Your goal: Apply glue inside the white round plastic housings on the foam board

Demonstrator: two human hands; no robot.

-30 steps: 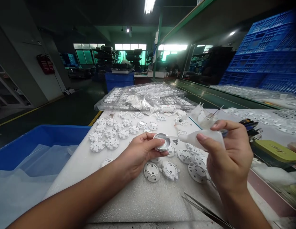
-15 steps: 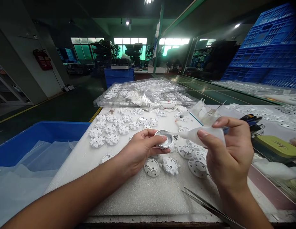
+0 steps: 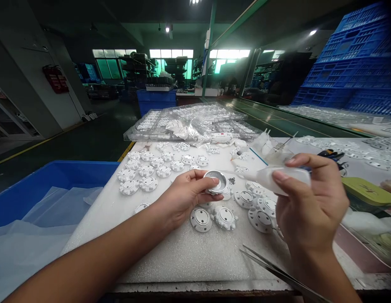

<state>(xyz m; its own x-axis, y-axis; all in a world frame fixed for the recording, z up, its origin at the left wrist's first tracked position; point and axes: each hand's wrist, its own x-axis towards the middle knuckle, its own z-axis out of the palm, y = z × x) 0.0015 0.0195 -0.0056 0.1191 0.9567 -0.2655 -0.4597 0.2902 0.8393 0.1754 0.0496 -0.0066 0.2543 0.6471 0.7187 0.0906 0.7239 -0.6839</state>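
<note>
My left hand (image 3: 189,191) pinches a round white plastic part (image 3: 221,179), its hollow side facing up and my thumb on its middle. In my right hand (image 3: 312,198) is a translucent white squeeze bottle (image 3: 284,180), held on its side. Its narrow nozzle points left, a little apart from the round part. A small heap of tiny dark pieces (image 3: 232,181) lies just beyond the part. Below my hands, several white disc parts (image 3: 201,219) rest on the white foam sheet (image 3: 183,261). Tweezers (image 3: 268,265) lie near my right wrist.
More disc parts (image 3: 149,183) spread over the sheet's left side. Clear trays (image 3: 141,135) with small white pieces stand behind. A blue bin (image 3: 88,168) is at the left. At the right are pliers (image 3: 329,155), a yellow-green lidded box (image 3: 368,191) and stacked blue crates (image 3: 343,67).
My right hand has drawn the bottle to the right, taking its nozzle away from the round part. My left hand holds the part in nearly the same place.
</note>
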